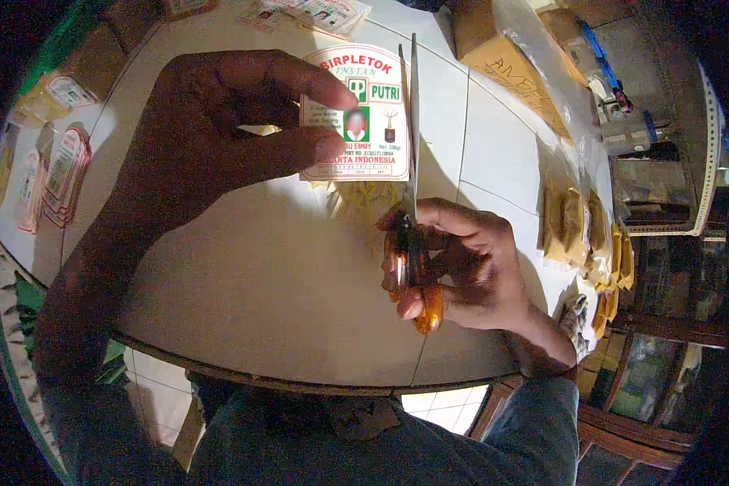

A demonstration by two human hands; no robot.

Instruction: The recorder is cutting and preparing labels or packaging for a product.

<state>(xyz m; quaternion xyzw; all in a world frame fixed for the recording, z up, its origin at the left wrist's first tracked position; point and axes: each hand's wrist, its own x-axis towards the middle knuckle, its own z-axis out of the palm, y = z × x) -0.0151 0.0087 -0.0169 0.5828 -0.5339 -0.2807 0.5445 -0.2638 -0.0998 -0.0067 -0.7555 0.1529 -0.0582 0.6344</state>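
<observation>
Between its thumb and fingers, my left hand (249,115) pinches a printed paper label (376,130) by its left part. The label has a rounded top, a red border and a small portrait, and it bears writing. My right hand (474,267) grips scissors (414,121) by their orange, translucent handles. The blades point away from me and run along the label's right edge, with a narrow gap between their tips. Behind the label's lower edge, yellowish scraps (364,203) lie on the white tabletop (267,291), partly hidden.
Stacked labels (67,176) lie at the left, and more labels (331,17) at the far edge. Brown-filled packets (568,225) line the right side, below a cardboard box (510,79) with handwriting and clear plastic. A crumpled cloth (574,319) lies near my right wrist.
</observation>
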